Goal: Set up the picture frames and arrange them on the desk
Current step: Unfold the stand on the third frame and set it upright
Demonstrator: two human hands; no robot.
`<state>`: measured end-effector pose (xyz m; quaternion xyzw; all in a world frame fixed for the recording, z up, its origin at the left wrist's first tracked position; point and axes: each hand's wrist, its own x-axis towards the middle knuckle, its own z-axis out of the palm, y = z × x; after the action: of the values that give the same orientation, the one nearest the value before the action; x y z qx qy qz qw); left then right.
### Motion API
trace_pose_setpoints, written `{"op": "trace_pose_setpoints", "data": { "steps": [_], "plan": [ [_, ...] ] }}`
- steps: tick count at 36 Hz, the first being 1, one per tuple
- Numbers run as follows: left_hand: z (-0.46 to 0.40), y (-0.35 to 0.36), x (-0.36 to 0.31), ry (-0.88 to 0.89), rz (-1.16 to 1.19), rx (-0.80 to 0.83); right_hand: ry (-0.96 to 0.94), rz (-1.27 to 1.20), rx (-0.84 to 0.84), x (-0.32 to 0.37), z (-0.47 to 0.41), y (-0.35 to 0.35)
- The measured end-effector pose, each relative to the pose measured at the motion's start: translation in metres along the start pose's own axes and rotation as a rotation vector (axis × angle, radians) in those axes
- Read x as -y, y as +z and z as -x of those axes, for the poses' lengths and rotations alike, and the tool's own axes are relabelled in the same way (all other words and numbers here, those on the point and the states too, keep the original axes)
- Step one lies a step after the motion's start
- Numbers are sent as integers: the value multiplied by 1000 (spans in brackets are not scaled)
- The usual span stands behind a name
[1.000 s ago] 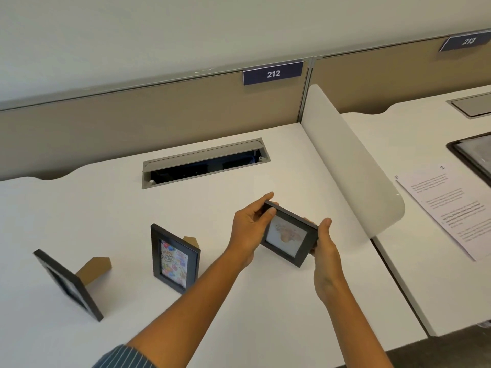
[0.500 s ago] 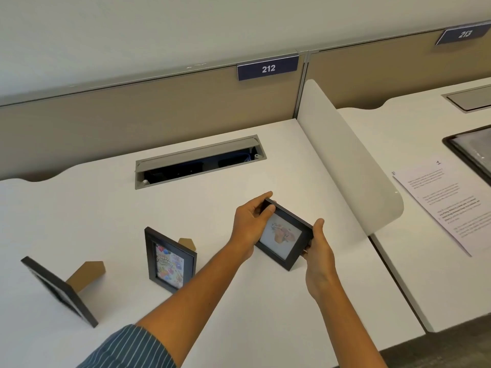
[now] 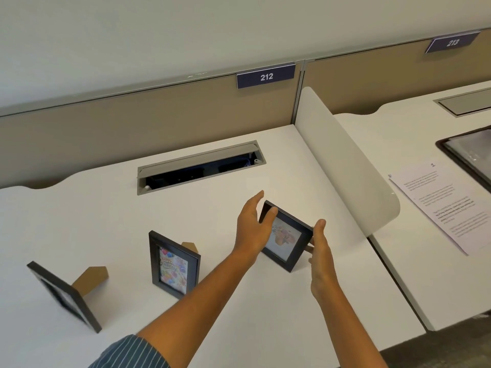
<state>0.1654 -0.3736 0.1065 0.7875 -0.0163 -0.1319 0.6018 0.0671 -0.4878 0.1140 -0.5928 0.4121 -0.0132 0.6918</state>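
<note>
1. On the white desk [image 3: 265,328], seen from the head camera, three black picture frames stand in a row; the left frame [image 3: 65,297] leans back on a brown cardboard stand [image 3: 91,277] near the desk's left edge; the middle frame [image 3: 173,264] stands upright in portrait, showing a colourful birthday card, with the tip of its own stand visible behind it.
2. Right of those, the third frame [image 3: 288,239] sits in landscape, tilted back, holding a pale picture with an orange motif; whether its lower edge touches the desk, I cannot tell.
3. Beside its left end, the left hand [image 3: 252,227] is spread, fingers extended, thumb lying over the frame's left edge; the grip looks slack, though contact behind the frame is hidden.
4. At the right end, the right hand [image 3: 320,251] has its fingers straight and resting against that edge; no curl around it shows.
5. Behind the frames lies an open cable tray [image 3: 200,168]; a white divider [image 3: 342,160] separates this desk from the next one, where a printed sheet [image 3: 446,205] lies.
</note>
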Motion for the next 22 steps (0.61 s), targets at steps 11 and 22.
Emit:
{"op": "trace_pose_setpoints", "data": {
  "steps": [11, 22],
  "plan": [
    [30, -11, -18, 313, -290, 39, -672, 704, -333, -14, -1, -19],
    [59, -87, -48, 542, -558, -30, -1021, 833, -272, 15, 44, 11]
  ]
}}
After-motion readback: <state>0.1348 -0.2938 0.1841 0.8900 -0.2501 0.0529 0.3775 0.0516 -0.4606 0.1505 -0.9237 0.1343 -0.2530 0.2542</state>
